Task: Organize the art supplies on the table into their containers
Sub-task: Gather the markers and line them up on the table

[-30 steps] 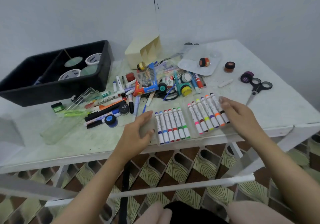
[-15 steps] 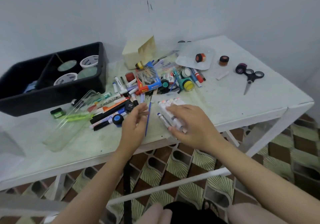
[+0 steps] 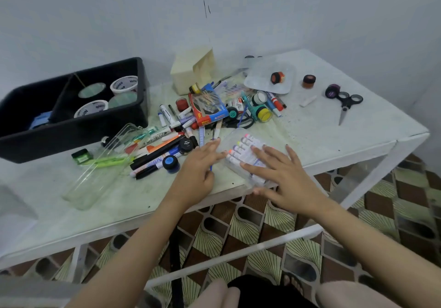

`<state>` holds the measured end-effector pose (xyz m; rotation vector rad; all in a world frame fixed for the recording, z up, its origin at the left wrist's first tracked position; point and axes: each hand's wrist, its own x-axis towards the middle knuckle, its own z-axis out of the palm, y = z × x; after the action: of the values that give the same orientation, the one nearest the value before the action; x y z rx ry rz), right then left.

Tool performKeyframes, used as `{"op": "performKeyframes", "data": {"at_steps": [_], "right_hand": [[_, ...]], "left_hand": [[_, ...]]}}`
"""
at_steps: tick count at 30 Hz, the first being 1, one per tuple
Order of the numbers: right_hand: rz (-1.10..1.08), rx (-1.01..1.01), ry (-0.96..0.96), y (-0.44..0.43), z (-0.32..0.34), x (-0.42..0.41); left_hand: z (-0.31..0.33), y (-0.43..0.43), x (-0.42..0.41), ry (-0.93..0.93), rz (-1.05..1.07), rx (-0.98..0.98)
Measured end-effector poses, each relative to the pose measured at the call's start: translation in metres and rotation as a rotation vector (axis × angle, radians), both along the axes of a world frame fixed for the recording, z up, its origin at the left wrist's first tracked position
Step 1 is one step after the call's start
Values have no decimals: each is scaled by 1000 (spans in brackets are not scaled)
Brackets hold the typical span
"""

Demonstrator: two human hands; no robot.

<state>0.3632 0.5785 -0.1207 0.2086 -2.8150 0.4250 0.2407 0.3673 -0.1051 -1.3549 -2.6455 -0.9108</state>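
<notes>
Where fingers [image 3: 262, 154] rest, markers [image 3: 241, 146] beneath (touching)

Clear plastic case of white-barrelled markers [image 3: 243, 150] on white desk [image 3: 334, 136], near front edge, under right hand [image 3: 279, 171]. Left hand [image 3: 198, 167] just left of case, fingertips at its left edge. Loose heap of pens and markers [image 3: 162, 150] beyond left hand. Clear rectangular plastic box [image 3: 95, 179] flat on desk, well left of left hand. Black plastic bin [image 3: 71, 131] behind that box; white tape rolls [image 3: 124, 84] in its right compartment. Red-and-blue cardboard watercolour box [image 3: 207, 107] beyond both hands, cream cardboard box [image 3: 188, 74] behind it. Black-handled scissors [image 3: 346, 105] well beyond right hand, to its right.
</notes>
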Motion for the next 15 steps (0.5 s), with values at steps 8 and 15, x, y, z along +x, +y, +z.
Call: {"op": "performKeyframes", "data": {"at_steps": [8, 15], "right_hand": [[25, 129, -75, 43, 20, 0], [-21, 194, -38, 46, 25, -11]], "left_hand": [[2, -2, 18, 32, -83, -29], [-2, 3, 17, 174, -23, 21]]}}
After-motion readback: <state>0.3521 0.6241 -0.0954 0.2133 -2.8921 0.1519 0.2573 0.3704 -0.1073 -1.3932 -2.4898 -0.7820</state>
